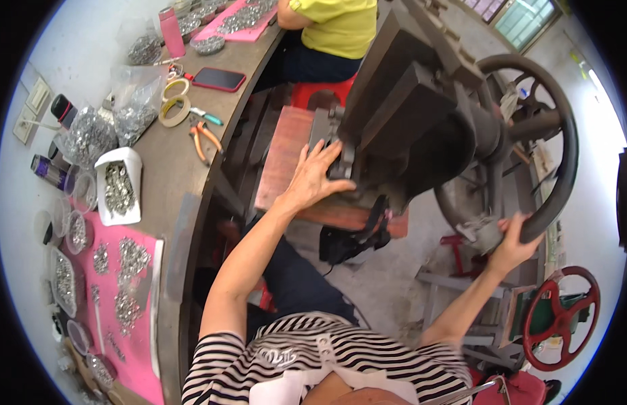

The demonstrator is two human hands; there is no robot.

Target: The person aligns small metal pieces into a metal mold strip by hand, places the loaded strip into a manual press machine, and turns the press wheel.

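Note:
A heavy dark metal hand press stands in front of me on a reddish wooden board. My left hand lies on the metal die at the foot of the press, fingers stretched out and thumb apart. Whether a small piece sits under its fingertips is hidden. On the right, my right hand is closed round the lower rim of the large dark handwheel, beside a wrapped grey patch on that rim.
The bench on the left bears a pink mat with small metal parts, a white tray, pliers, tape rolls and a phone. A person in yellow sits ahead. A red handwheel stands at lower right.

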